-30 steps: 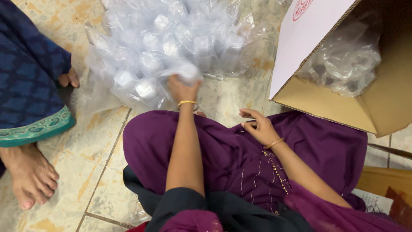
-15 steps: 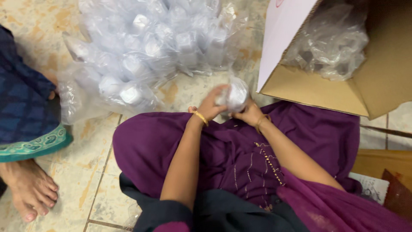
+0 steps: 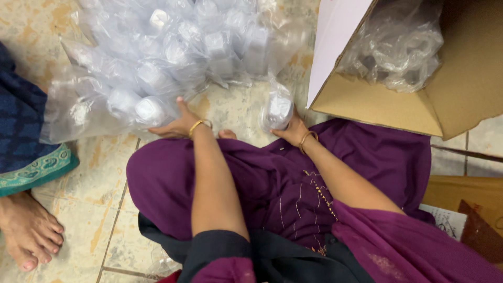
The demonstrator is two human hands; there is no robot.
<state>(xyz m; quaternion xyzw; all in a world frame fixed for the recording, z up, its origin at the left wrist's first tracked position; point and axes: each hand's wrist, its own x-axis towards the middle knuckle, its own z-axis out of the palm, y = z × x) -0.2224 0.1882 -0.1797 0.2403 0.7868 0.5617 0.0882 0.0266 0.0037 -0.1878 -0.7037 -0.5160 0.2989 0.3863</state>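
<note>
1. Head view: half a second ago both hands met at one wrapped cup above the lap; now they are apart
2. Right hand grips the cup, clear crinkly plastic, beside the cardboard box
3. Left hand lies spread against the big glossy bag of cups on the tiled floor

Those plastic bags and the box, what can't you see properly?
Head view:
- Pile of bagged containers: crinkled plastic blurs them.
- Cardboard box: cut off by the frame's edge; its clear bag hides what's inside.
- Right hand: fingers hidden behind small packet.
- Left hand: fingertips under the pile.
</note>
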